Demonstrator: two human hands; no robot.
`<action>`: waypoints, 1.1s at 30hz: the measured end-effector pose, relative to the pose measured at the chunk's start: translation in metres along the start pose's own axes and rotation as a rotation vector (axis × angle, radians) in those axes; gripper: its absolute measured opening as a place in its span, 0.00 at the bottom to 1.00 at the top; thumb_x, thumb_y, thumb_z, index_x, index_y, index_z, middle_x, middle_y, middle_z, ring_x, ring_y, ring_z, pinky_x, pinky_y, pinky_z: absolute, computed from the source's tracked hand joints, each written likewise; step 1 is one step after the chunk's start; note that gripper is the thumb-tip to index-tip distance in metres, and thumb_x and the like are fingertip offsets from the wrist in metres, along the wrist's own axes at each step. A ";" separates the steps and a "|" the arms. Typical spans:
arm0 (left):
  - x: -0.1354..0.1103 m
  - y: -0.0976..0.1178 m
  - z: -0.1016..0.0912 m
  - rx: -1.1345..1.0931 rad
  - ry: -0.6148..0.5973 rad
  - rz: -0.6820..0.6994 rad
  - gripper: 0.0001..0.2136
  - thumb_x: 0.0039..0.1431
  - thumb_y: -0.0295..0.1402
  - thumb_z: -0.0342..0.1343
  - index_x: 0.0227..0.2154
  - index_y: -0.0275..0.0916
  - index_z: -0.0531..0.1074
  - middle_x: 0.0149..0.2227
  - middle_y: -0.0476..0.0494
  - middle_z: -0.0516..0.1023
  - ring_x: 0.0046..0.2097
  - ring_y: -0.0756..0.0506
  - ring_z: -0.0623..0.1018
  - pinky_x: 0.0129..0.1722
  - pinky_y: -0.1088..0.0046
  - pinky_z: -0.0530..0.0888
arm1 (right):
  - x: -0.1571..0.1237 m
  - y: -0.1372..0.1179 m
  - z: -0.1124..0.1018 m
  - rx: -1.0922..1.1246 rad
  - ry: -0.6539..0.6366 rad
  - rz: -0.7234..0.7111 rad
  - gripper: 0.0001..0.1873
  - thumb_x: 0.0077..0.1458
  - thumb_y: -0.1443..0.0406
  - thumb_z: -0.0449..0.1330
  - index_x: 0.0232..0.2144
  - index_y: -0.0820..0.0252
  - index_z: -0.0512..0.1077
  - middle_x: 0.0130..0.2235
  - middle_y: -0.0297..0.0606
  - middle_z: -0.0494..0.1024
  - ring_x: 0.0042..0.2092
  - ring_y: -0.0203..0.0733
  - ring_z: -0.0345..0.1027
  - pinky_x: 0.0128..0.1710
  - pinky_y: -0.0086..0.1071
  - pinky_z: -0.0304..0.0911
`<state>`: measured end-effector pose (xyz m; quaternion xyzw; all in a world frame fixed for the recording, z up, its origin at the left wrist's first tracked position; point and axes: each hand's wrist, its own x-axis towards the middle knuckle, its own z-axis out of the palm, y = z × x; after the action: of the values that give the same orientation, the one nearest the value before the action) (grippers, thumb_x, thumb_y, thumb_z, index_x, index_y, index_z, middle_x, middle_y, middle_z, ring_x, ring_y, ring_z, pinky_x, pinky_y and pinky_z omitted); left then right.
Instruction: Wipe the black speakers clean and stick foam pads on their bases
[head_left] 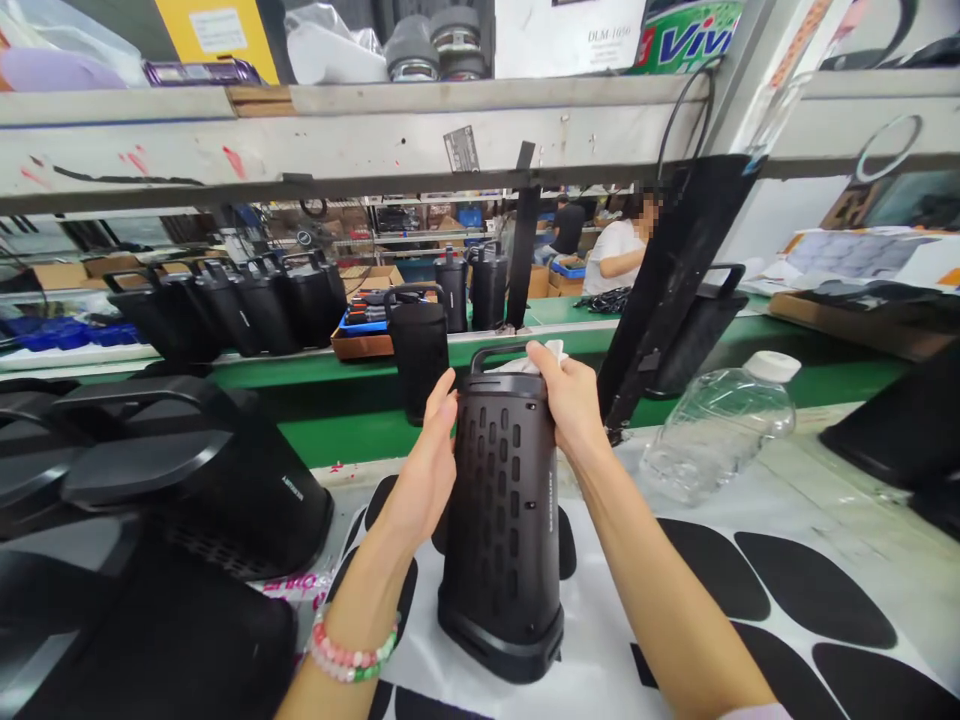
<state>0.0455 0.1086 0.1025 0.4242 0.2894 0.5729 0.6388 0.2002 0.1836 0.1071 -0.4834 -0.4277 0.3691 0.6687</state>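
Note:
A black portable speaker [499, 520] with a slotted grille panel and a top handle [495, 352] stands slightly tilted in front of me, its base over a white sheet. Along its left side lies my left hand [435, 450], the visible fingers stretched upward rather than curled. My right hand [571, 395] is closed at the upper right corner of the speaker, around a thin white cloth or tissue [555, 350]. Part of the cloth lies over the speaker top, behind the handle. The far side of the speaker and some fingertips are hidden.
Several black speakers [195, 470] crowd the left. A clear plastic bottle [720, 430] stands at right. Black rounded pads [814, 585] lie on the white sheet [600, 620]. Behind runs a green conveyor [322, 435] bearing speakers; a shelf [360, 135] hangs above. A person [615, 255] sits beyond.

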 end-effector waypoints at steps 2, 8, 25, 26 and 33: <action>0.000 0.001 0.000 -0.005 -0.002 0.005 0.30 0.61 0.51 0.52 0.64 0.50 0.57 0.64 0.47 0.66 0.66 0.41 0.63 0.63 0.61 0.63 | 0.000 -0.002 0.001 0.000 0.010 -0.019 0.25 0.43 0.47 0.66 0.16 0.58 0.61 0.17 0.27 0.58 0.22 0.32 0.50 0.22 0.29 0.48; 0.005 -0.001 -0.006 0.064 0.007 0.052 0.29 0.60 0.50 0.53 0.62 0.49 0.60 0.63 0.46 0.67 0.65 0.41 0.64 0.62 0.61 0.63 | 0.001 -0.002 -0.004 0.056 -0.015 -0.093 0.24 0.44 0.48 0.66 0.17 0.59 0.64 0.19 0.29 0.63 0.23 0.32 0.53 0.23 0.29 0.50; 0.010 -0.034 -0.003 0.270 0.073 0.006 0.23 0.57 0.50 0.59 0.51 0.43 0.69 0.55 0.44 0.76 0.58 0.39 0.73 0.56 0.66 0.70 | 0.004 -0.001 -0.020 -0.181 -0.045 -0.290 0.25 0.53 0.47 0.60 0.18 0.58 0.60 0.21 0.28 0.58 0.26 0.34 0.50 0.27 0.30 0.48; 0.011 -0.033 -0.002 0.269 0.088 -0.003 0.23 0.57 0.50 0.59 0.50 0.43 0.69 0.55 0.44 0.76 0.58 0.39 0.74 0.56 0.66 0.70 | 0.006 0.000 -0.021 -0.237 -0.045 -0.280 0.26 0.53 0.47 0.60 0.18 0.58 0.59 0.21 0.28 0.56 0.26 0.34 0.49 0.27 0.30 0.47; 0.014 -0.030 -0.004 0.223 0.147 -0.075 0.29 0.55 0.49 0.62 0.56 0.42 0.65 0.53 0.41 0.78 0.52 0.39 0.78 0.49 0.67 0.76 | 0.012 -0.002 -0.021 -0.583 -0.032 -0.230 0.28 0.52 0.43 0.57 0.16 0.56 0.58 0.20 0.30 0.59 0.26 0.36 0.50 0.29 0.32 0.47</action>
<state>0.0587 0.1236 0.0763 0.4383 0.4130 0.5424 0.5858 0.2246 0.1870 0.1080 -0.5975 -0.5778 0.1603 0.5324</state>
